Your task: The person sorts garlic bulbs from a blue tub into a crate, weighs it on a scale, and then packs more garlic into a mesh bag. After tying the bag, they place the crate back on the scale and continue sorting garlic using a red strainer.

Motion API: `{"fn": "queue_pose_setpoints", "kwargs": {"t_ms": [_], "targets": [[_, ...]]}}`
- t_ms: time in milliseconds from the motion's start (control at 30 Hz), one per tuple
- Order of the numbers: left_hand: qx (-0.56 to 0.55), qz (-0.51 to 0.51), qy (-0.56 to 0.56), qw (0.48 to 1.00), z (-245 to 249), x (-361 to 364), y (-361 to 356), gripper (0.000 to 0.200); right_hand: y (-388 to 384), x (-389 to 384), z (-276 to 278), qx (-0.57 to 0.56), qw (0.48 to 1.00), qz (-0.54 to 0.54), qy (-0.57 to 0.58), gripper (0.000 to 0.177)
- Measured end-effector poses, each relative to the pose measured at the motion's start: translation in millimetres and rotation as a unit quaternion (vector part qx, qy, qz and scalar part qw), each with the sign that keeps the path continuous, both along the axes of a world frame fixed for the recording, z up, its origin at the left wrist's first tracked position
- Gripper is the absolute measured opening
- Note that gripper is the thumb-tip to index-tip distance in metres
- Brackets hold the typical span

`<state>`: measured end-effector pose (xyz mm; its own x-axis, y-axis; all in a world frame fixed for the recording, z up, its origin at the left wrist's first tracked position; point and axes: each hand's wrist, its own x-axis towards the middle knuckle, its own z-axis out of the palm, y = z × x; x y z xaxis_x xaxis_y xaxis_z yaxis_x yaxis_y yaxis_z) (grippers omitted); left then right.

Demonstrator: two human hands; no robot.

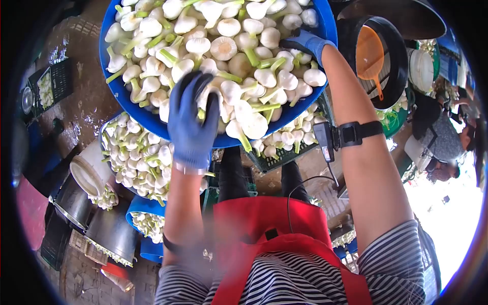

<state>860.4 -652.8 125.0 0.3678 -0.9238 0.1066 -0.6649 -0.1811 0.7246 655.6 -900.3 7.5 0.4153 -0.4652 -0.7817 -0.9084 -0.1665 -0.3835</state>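
Note:
A large blue tub (113,87) full of trimmed garlic bulbs (223,48) with short green stems fills the top of the view. My left hand (193,114), in a blue glove with dark fingertips, lies over the near left part of the heap. Its fingers are apart, and bulbs show between finger and thumb. At the right side of the tub my right hand (307,43), also gloved, reaches in over the rim. Its fingers are partly sunk among the bulbs, so their grip is hidden. Some bulbs (239,133) overlap the near rim between my hands.
Another container of garlic (140,157) stands below left, and a dark crate (274,160) with bulbs sits under the tub. An orange ladle (370,56) rests in a black basin (399,51) at right. White bucket (86,173) at left; a person (445,134) is far right.

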Motion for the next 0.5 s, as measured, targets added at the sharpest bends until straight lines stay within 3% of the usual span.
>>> {"fn": "queue_pose_setpoints", "kwargs": {"t_ms": [67,133,167,233,267,333,400,467,500], "targets": [[0.083,-0.119,-0.064,0.987,-21.9,6.9,-46.6,0.038,4.5,0.0,15.6,0.166,0.973,-0.157,-0.034,0.063],[0.192,-0.197,-0.226,0.934,-68.6,6.6,-80.1,0.052,5.4,-6.7,17.3,0.209,0.963,-0.162,-0.047,0.062],[0.193,-0.197,-0.223,0.935,-74.0,3.1,-94.2,0.052,2.2,-8.6,15.0,0.214,0.965,-0.142,-0.049,0.062],[0.332,-0.247,-0.35,0.84,-68.6,-3.5,-116.7,0.065,2.2,-10.1,14.5,0.198,0.976,-0.081,-0.044,0.062],[0.335,-0.248,-0.351,0.838,-66.8,-0.6,-119.1,0.065,4.5,-10.8,14.5,0.174,0.983,-0.046,-0.04,0.061],[0.442,-0.269,-0.259,0.816,-54.5,7.2,-127.7,0.068,2.9,-8.1,16.9,0.101,0.993,0.043,-0.045,0.061],[0.438,-0.267,-0.292,0.807,-42.5,13.7,-129.6,0.072,3.6,-11.6,25.9,0.002,0.993,0.098,-0.072,0.06],[0.475,-0.252,-0.24,0.808,-44.2,22.3,-128.2,0.075,2.7,-18.0,43.0,-0.061,0.986,0.069,-0.137,0.06],[0.445,-0.232,-0.28,0.819,-45.0,19.7,-121.2,0.077,1.8,-21.6,52.2,-0.043,0.981,0.008,-0.191,0.049]]}}
